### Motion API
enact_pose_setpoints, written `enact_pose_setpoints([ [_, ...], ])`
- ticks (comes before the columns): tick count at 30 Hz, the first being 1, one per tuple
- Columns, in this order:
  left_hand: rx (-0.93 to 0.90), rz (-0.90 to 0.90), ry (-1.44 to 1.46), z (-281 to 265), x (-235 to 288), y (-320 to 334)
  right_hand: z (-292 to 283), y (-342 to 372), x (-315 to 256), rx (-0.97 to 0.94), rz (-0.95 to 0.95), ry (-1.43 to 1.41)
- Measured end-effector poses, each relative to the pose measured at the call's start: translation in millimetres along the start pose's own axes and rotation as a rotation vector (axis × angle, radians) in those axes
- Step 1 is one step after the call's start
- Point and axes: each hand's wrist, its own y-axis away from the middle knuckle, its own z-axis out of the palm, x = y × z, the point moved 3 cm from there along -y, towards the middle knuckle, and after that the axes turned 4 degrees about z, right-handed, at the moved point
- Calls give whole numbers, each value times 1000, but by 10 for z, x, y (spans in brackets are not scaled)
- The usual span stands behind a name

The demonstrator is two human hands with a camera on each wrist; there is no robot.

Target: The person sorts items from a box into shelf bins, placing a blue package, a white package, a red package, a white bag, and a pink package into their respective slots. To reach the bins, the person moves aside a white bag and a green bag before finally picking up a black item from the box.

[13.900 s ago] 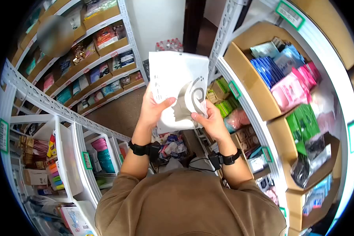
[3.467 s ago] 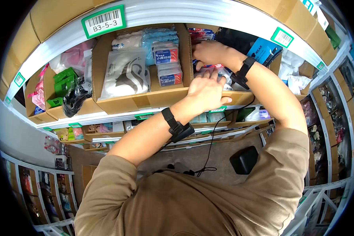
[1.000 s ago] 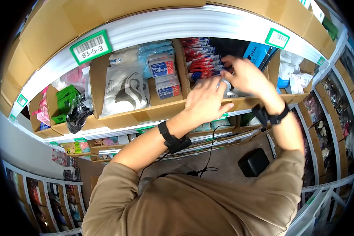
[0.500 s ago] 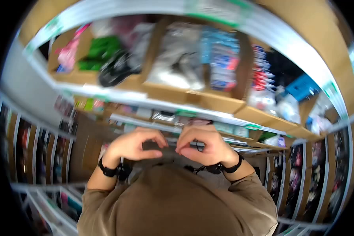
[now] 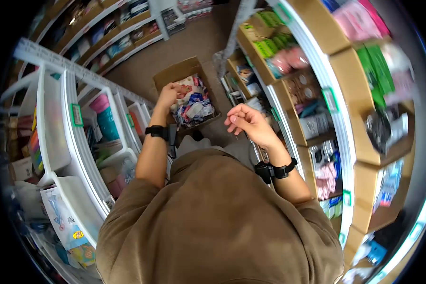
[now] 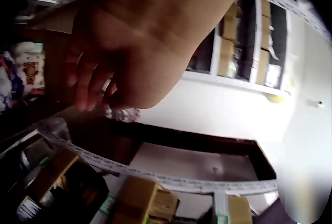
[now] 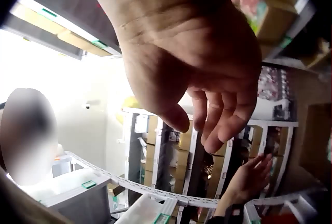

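In the head view my left hand (image 5: 169,97) hangs in front of the open cardboard box (image 5: 175,72) on the floor, overlapping its left side. Its fingers are loosely bent, with nothing visible in them, and the left wrist view shows the same hand (image 6: 124,63) from the palm side. Small printed packets (image 5: 195,108) lie heaped in that box. My right hand (image 5: 251,124) hovers right of the box, touching nothing. Relaxed, slightly curled fingers and an empty palm show on this hand (image 7: 207,73) in the right wrist view.
Shelving with cardboard bins (image 5: 296,106) of packaged goods runs along the right. White plastic bins (image 5: 83,208) stand close on the left. Another rack (image 5: 123,47) stands at the back left, with brown floor (image 5: 175,49) before it.
The view has swung from the bins on the shelf to the aisle and floor box. Both hands have left the bin they were reaching into a second ago and now stand farther apart than half a second ago.
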Motion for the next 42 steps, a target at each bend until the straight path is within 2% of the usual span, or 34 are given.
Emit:
enact_pose_setpoints([
  [2, 79, -159, 97, -77, -419, -144, 72, -413, 151, -36, 83, -28],
  [4, 166, -230, 105, -84, -657, -132, 87, -787, 369, -52, 164, -59],
  [5, 179, -247, 116, -104, -758, -172, 63, -962, 517, -15, 219, -49],
  [7, 150, -422, 150, -67, -1131, -257, -15, -1301, 852, 58, 352, -42],
  [8, 163, -450, 166, -34, -1309, -262, -62, -1426, 1011, 41, 381, -37],
  [12, 235, -487, 210, 18, -1781, -330, -357, -1882, 1648, 187, 603, -56],
  [14, 139, -603, 160, 34, -2008, -400, -568, -2101, 2050, 268, 668, 3],
  [16, 130, -628, 139, 20, -2298, -535, -723, -2310, 2347, 291, 707, 40],
  [18, 170, -591, 36, 26, -2499, -733, -866, -2561, 2826, 315, 744, 78],
  [19, 155, -543, -55, 10, -2421, -840, -982, -2703, 3139, 404, 632, 238],
  [20, 158, -555, -54, 9, -2603, -1044, -1086, -2836, 3369, 489, 513, 397],
  [21, 121, -520, -156, 15, -2827, -1263, -1040, -2929, 3298, 509, 502, 359],
  [22, 76, -486, -256, 47, -3026, -1467, -1102, -3037, 3564, 508, 521, 358],
  [24, 38, -490, -354, 128, -3432, -1916, -1256, -3225, 4079, 580, 549, 697],
  [26, -4, -488, -447, 266, -3829, -2344, -1309, -3305, 4304, 591, 581, 729],
  [28, -41, -342, -670, 397, -4181, -2761, -1408, -3395, 4652, 509, 671, 744],
  [29, -100, -330, -734, 465, -4354, -2935, -1482, -3408, 4771, 448, 711, 790],
  [30, -107, -339, -731, 525, -4495, -3080, -1558, -3450, 4775, 444, 723, 791],
  [32, -55, -303, -907, 662, -4823, -3317, -1684, -3517, 4727, 286, 760, 921],
  [34, -72, -353, -888, 791, -5307, -3574, -1796, -3565, 4715, 228, 777, 945],
  [36, -78, -175, -982, 848, -5469, -3635, -1873, -3588, 4668, 173, 802, 967],
  [40, -250, -393, -1006, 818, -5785, -3692, -1878, -3719, 4542, 68, 852, 891],
  [42, -230, -317, -1037, 766, -5633, -3611, -1824, -3702, 4534, 93, 812, 837],
])
